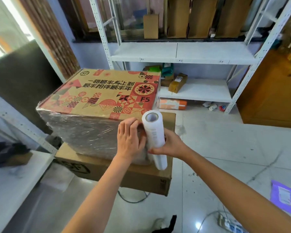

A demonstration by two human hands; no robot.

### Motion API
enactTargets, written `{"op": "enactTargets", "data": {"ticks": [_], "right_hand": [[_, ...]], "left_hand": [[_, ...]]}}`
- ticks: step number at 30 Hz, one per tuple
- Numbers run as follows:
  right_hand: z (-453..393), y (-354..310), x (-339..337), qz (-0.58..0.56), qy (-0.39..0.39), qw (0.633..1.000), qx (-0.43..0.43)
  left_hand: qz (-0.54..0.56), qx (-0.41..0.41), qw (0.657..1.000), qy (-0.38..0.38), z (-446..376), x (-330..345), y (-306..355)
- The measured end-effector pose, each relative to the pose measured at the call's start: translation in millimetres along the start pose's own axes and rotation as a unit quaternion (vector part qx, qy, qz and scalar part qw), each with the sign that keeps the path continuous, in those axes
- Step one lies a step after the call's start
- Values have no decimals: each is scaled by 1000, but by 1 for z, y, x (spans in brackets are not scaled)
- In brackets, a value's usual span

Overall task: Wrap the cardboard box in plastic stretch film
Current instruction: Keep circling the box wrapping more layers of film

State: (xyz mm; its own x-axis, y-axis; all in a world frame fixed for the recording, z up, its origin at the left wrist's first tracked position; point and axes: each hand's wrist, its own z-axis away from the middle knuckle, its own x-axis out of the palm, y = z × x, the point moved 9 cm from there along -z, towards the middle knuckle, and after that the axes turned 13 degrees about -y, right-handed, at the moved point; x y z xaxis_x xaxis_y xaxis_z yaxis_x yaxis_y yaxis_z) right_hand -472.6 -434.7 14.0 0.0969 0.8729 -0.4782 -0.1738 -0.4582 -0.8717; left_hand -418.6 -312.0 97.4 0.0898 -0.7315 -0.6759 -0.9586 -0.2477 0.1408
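A large cardboard box (pixel 97 91) with red and black printed patterns on top sits on a flatter plain cardboard box (pixel 124 174). Shiny stretch film (pixel 84 132) covers its near side. My right hand (pixel 170 145) grips a white roll of stretch film (pixel 155 135), held upright at the box's near right corner. My left hand (pixel 129 137) lies against the filmed side just left of the roll, with its fingertips at the film by the corner.
White metal shelving (pixel 183 52) stands behind with cardboard boxes and parcels on it. A wooden cabinet (pixel 272 91) is at the right. More white shelf racks (pixel 23 132) stand at the left. A purple mailer (pixel 283 197) and a power strip (pixel 228 222) lie on the tiled floor.
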Motion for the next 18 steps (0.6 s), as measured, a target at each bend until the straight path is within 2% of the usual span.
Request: {"op": "enactTargets", "data": {"ticks": [5, 8, 13, 18], "right_hand": [[2, 15, -18, -118, 70, 990, 9], [-2, 17, -26, -161, 78, 984, 0], [-14, 10, -29, -150, 47, 987, -9], [-18, 17, -30, -114, 16, 993, 32]], "left_hand": [[-35, -6, 999, 9, -5, 2, -3], [-67, 0, 998, -3, -7, 8, 1], [-83, -13, 996, 13, -10, 9, -2], [-83, -28, 996, 25, -2, 13, -1]]}}
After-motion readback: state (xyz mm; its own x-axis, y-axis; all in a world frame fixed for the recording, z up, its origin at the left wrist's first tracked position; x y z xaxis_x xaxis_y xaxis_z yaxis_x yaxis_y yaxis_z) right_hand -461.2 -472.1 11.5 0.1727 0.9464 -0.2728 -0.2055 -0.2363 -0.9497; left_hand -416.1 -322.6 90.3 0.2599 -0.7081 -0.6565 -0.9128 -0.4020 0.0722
